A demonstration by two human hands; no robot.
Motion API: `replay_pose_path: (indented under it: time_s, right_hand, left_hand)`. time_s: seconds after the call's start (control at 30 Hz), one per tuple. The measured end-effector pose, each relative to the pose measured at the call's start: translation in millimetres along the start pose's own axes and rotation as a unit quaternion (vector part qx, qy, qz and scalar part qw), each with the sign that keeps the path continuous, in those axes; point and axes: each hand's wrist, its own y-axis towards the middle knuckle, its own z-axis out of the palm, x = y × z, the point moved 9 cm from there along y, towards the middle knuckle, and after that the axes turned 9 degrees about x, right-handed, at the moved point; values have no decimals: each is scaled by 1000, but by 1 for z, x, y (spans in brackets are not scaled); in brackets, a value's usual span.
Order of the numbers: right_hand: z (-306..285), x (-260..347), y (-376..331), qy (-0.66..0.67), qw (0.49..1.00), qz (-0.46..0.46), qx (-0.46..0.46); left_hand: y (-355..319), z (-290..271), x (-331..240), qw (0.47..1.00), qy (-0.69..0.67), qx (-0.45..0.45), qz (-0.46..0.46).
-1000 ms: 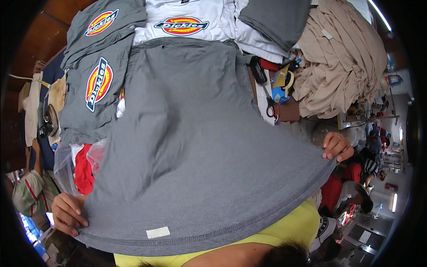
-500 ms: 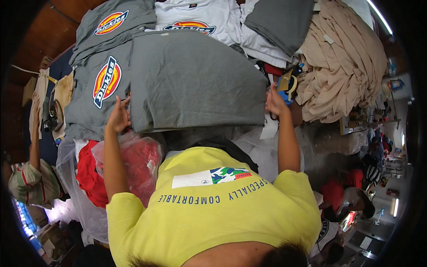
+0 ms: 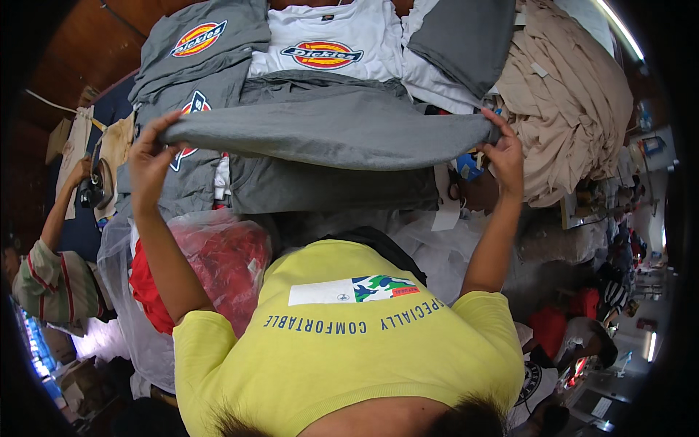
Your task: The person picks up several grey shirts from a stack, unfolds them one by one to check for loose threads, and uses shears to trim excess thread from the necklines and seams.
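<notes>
Wood background, one garment in two hands

One wide, rim-bent view looks down from head height, quite near the left hand and right hand.

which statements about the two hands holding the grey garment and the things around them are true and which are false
1. The left hand and right hand hold the grey garment at opposite ends. True.
2. The beige fabric pile lies to the left of the grey garment. False: it is to the right.
3. A white shirt with a printed emblem lies beyond the grey garment. True.
4. The right hand is empty. False: its fingers grip the garment's right end.
5. Red fabric shows through clear plastic near the left forearm. True.
</notes>
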Motion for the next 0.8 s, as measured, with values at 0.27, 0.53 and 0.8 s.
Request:
replay_pose_path:
  time_s: [0.27, 0.53, 0.8]
  right_hand:
    - [-61, 111, 15, -119, 970, -191, -94]
    - [-52, 31, 75, 64, 994, 35, -86]
    - [160, 89, 82, 236, 962, -40, 129]
  left_hand:
    - [28, -61, -66, 975, -127, -11, 182]
    - [115, -29, 56, 928, -346, -46, -130]
    - [80, 172, -80, 974, -163, 156, -14]
